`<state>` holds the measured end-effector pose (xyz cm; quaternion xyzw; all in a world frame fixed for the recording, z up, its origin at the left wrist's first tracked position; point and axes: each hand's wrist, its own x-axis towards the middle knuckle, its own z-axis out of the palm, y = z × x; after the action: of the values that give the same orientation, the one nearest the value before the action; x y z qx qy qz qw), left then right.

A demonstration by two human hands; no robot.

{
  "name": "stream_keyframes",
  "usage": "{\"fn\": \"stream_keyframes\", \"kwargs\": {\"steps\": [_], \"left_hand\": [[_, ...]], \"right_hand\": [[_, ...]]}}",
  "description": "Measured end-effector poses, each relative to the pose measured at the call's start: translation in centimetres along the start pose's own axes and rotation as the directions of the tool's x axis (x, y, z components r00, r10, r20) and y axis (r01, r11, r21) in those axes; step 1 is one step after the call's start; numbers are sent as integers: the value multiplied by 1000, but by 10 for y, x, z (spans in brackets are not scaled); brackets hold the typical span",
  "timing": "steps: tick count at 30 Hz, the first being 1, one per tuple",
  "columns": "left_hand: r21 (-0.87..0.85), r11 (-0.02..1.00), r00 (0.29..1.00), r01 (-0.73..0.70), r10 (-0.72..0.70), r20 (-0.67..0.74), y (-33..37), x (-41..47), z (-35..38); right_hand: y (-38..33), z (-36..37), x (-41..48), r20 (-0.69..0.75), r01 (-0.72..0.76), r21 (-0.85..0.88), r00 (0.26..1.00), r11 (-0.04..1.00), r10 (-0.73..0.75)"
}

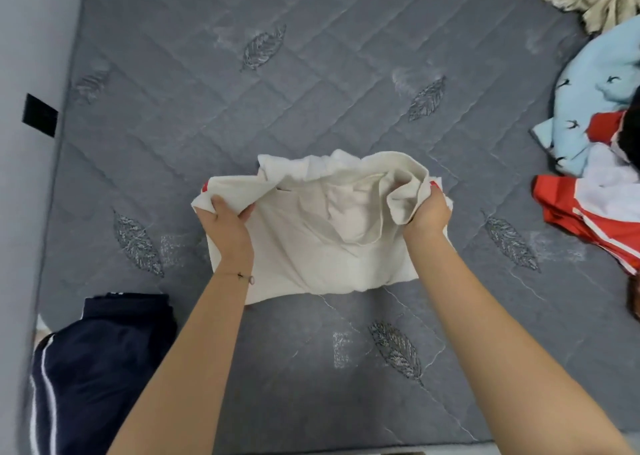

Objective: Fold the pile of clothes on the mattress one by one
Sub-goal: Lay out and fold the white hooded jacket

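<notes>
Left hand (pixel 225 219) and right hand (pixel 427 212) both grip one cream cotton top (pixel 322 246); grey quilted mattress (pixel 311 73) lies open beyond.

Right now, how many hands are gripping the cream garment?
2. On the cream garment, the left hand grips the left edge and the right hand grips the bunched right edge. Neither is hidden.

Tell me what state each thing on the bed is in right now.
cream garment: half folded, lifted at its far edge
left hand: grips its left end
right hand: grips its bunched right end
navy white-striped garment: folded, set aside
light blue bird-print garment: crumpled, unfolded
red and white garment: crumpled, unfolded
</notes>
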<state>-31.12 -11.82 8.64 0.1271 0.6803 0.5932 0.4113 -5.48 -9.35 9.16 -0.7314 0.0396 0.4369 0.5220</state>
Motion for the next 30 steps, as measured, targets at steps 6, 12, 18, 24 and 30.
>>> {"fn": "stream_keyframes", "kwargs": {"steps": [6,12,18,24,30], "left_hand": [[10,996,992,86,-87,93,-15,37,20],[662,548,833,-511,128,538,-60,23,43],[670,152,676,-727,-15,737,-82,31,73],[712,197,736,-674,93,671,-71,38,83],[802,371,874,-468,332,355,-42,68,89]], "right_hand": [[-19,34,22,199,19,187,978,982,-57],[12,31,47,357,336,-438,916,834,-181],[21,22,77,427,517,-815,840,259,-335],[13,18,92,320,399,-887,894,232,-313],[-7,20,101,158,433,-716,865,548,-476]]}}
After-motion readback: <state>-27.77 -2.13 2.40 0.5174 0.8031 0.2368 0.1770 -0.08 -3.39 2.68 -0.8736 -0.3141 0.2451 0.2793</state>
